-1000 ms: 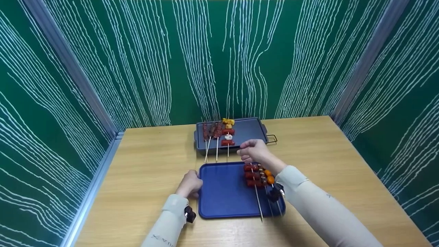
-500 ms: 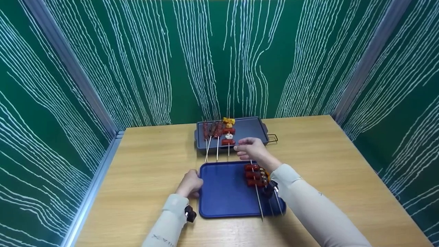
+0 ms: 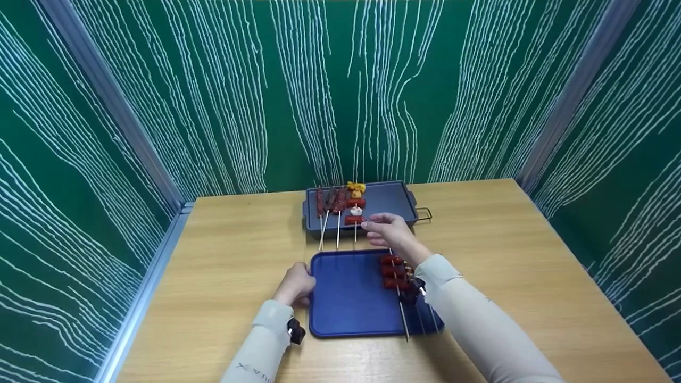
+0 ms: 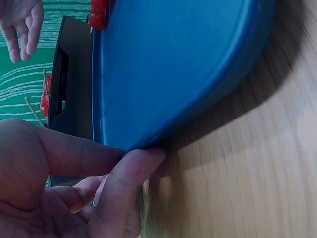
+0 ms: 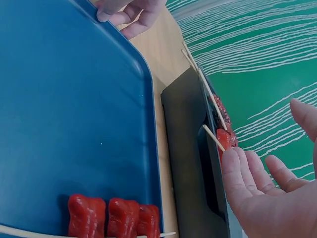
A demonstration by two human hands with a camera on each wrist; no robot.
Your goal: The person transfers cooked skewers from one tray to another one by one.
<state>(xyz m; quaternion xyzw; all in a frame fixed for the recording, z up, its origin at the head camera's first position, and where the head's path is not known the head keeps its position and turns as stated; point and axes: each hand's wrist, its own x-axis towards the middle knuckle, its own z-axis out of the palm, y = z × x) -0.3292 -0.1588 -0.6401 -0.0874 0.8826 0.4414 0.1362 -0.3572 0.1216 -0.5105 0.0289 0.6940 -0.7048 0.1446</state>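
My left hand pinches the left rim of the blue tray between thumb and fingers, as the left wrist view shows close up. My right hand hovers over the near edge of the dark grill pan, its fingers loosely spread and holding nothing. Closest to its fingertips is a mixed skewer with red, white and yellow pieces, lying on the pan. In the right wrist view the fingertips overlap the red piece; touching or apart, I cannot tell. A skewer of red pieces lies on the tray's right side.
Several meat skewers lie on the pan's left part, sticks over its near edge. A wire handle juts from the pan's right. Other skewers on the tray are partly hidden by my right wrist. A green wall stands behind the wooden table.
My right hand has moved slightly left and away from me, towards the mixed skewer on the pan. Its forearm now covers the orange pieces on the tray. The left hand keeps its hold.
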